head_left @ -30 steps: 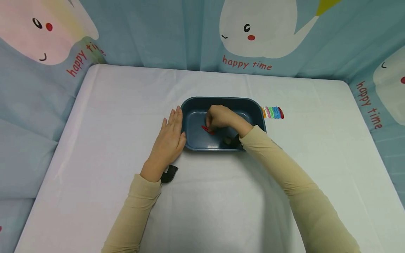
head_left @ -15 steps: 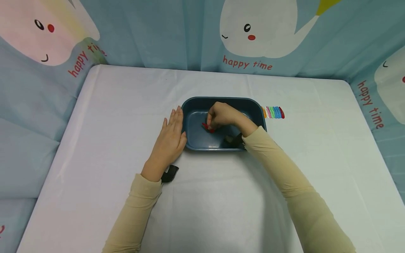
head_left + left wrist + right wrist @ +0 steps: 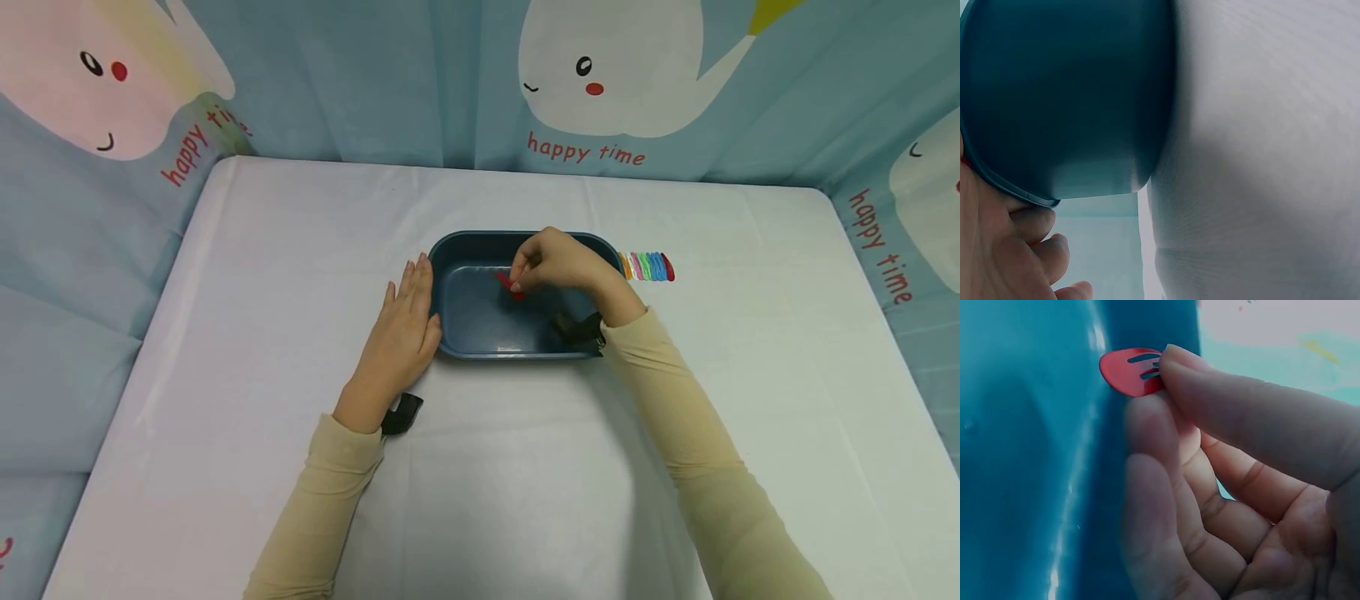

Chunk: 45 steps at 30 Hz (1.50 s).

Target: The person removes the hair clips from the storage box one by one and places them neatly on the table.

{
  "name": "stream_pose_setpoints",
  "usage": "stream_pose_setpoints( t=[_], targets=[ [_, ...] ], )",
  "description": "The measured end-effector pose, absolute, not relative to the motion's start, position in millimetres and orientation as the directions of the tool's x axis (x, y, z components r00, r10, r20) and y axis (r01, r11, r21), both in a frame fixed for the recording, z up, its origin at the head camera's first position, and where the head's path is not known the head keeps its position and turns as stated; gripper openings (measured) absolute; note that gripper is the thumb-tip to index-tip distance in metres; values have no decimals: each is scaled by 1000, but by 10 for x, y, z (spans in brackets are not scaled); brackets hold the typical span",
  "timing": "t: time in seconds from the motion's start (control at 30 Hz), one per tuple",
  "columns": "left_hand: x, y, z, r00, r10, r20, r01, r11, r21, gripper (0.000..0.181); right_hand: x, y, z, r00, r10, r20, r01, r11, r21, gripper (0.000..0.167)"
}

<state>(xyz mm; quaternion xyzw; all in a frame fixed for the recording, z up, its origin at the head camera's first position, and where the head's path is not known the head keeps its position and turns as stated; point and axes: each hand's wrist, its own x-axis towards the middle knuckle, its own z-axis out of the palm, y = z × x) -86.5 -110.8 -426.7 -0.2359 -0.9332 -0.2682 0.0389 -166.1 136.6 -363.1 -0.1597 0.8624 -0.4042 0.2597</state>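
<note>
My right hand (image 3: pixel 566 262) pinches a red snap hair clip (image 3: pixel 1124 372) between thumb and fingers, over the inside of a dark blue rectangular basin (image 3: pixel 474 312). Slots are cut through the clip's flat body, and the fingertips cover its other end in the right wrist view. Straight fingers of my left hand (image 3: pixel 401 325) lie along the basin's left side and touch its rim. From the left wrist, the basin's outer wall (image 3: pixel 1066 100) fills much of the view.
Just right of the basin, a row of several coloured hair clips (image 3: pixel 648 267) lies on the white-covered table (image 3: pixel 247 333). Light blue curtains (image 3: pixel 390 83) with whale prints stand behind and at both sides. Black wrist mounts (image 3: pixel 402 414) sit at the wrists.
The right hand has lifted the red hair clip from the basin's floor and moved up and to the right with it. My left hand stays in place.
</note>
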Motion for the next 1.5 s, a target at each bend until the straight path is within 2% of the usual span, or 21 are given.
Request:
stream_pose_setpoints(
  t=[0.3,0.6,1.07,1.37,1.5],
  targets=[
    [-852,-1113,-4269,-886,420,199,461,741,489,62,-1610,1523,-3572,-844,-444,-300,-10,573,-820,6],
    [-853,-1106,-4271,-885,417,207,463,740,489,63,-1558,1744,-3571,-889,-391,-240,-8,537,-844,8],
    [-848,-1106,-4268,-887,418,195,457,742,491,63,-1473,2159,-3510,-930,-275,-244,74,511,-856,13],
    [-848,-1105,-4279,-886,413,211,462,746,480,63,-1418,2349,-3505,-954,-193,-229,84,561,-823,17],
    [-850,-1105,-4275,-884,415,215,466,744,480,62,-1396,2423,-3524,-955,-179,-237,112,522,-846,16]
  ],
)
